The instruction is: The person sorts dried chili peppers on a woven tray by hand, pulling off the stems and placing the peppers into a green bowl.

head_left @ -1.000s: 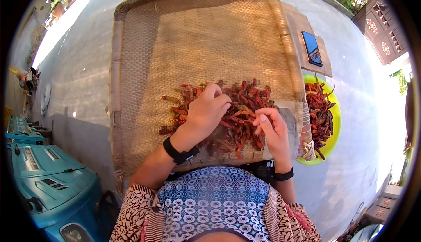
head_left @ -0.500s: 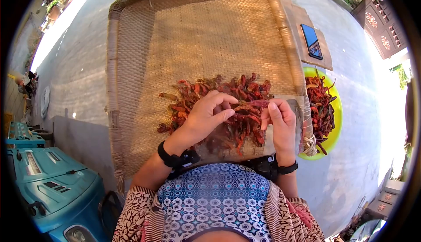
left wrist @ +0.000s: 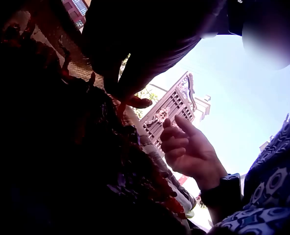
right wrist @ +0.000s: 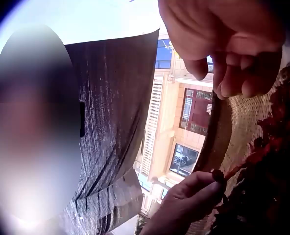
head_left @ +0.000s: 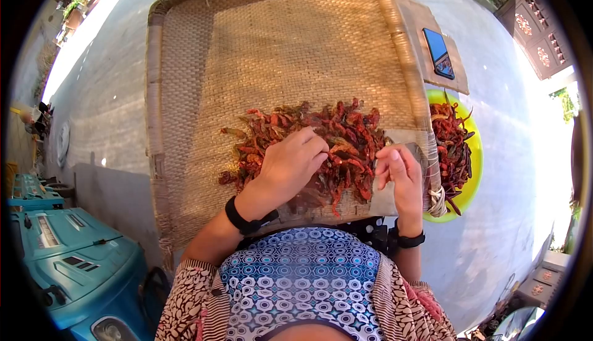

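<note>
In the head view, dried red chillies [head_left: 346, 149] lie heaped on the near part of a woven tray [head_left: 290, 57]. My left hand [head_left: 287, 167] is over the heap with bent fingers. Its thumb and fingers [right wrist: 196, 193] pinch a red chilli [right wrist: 217, 175] in the right wrist view, and a chilli [left wrist: 139, 102] sticks out beneath the dark hand in the left wrist view. Above the heap's right side, my right hand [head_left: 403, 177] has loosely bent fingers. Nothing shows between them in the left wrist view, where the hand [left wrist: 191, 152] is raised.
A yellow-green basin [head_left: 474, 162] of chillies stands right of the tray. Beyond it, a phone [head_left: 438, 54] lies on cardboard [head_left: 458, 63]. A pale grey slab [head_left: 384, 200] is at the tray's near right corner. A teal vehicle [head_left: 80, 261] stands at the left.
The right hand has moved right, away from the left, and the reddish-purple chilli between the hands half a second ago no longer shows there. The left hand stays over the heap.
</note>
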Motion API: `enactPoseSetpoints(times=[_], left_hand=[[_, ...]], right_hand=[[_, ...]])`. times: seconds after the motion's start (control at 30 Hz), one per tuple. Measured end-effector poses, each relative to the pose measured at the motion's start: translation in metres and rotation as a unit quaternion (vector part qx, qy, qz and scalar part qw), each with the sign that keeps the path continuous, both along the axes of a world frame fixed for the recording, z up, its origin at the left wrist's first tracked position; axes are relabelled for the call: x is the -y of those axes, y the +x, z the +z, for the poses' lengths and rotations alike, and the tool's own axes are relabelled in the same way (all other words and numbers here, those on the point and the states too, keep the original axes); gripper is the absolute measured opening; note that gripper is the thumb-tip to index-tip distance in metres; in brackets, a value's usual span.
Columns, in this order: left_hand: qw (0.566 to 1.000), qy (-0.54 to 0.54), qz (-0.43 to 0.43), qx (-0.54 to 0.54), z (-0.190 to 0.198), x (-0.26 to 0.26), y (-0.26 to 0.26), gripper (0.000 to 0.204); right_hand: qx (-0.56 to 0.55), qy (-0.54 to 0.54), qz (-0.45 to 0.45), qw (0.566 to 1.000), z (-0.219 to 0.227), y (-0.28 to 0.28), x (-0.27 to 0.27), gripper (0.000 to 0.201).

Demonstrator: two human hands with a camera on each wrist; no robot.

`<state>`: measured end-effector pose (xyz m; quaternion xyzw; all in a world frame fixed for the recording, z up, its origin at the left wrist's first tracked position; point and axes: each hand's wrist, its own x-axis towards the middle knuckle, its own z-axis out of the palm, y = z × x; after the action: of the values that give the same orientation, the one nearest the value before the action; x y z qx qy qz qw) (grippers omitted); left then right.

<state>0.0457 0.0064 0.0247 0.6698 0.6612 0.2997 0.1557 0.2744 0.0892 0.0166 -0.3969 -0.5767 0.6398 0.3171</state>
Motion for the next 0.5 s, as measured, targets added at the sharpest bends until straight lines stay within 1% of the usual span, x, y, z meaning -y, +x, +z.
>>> enactPoseSetpoints(times=[0.1, 0.2, 0.3, 0.4, 0.5], left_hand=[[1.0, 0.012, -0.009, 0.007, 0.006, 0.002, 0.004, 0.009], [0.999, -0.003, 0.004, 0.034, 0.008, 0.003, 0.005, 0.01], [0.998, -0.028, 0.012, 0.051, 0.005, 0.004, 0.003, 0.015], [0.998, -0.036, 0.016, 0.043, 0.0, 0.004, 0.003, 0.022], [0.999, -0.03, 0.012, 0.01, -0.004, 0.002, 0.003, 0.03]], right_hand=[[0.116, 0.015, 0.109, 0.987, 0.009, -0.029, 0.013, 0.028], [0.098, 0.076, 0.167, 0.978, 0.01, -0.043, 0.019, 0.026], [0.074, 0.028, 0.148, 0.986, 0.007, -0.047, 0.023, 0.027], [0.1, -0.038, 0.164, 0.981, 0.006, -0.035, 0.018, 0.027], [0.124, -0.089, 0.178, 0.972, 0.017, -0.015, 0.01, 0.025]])
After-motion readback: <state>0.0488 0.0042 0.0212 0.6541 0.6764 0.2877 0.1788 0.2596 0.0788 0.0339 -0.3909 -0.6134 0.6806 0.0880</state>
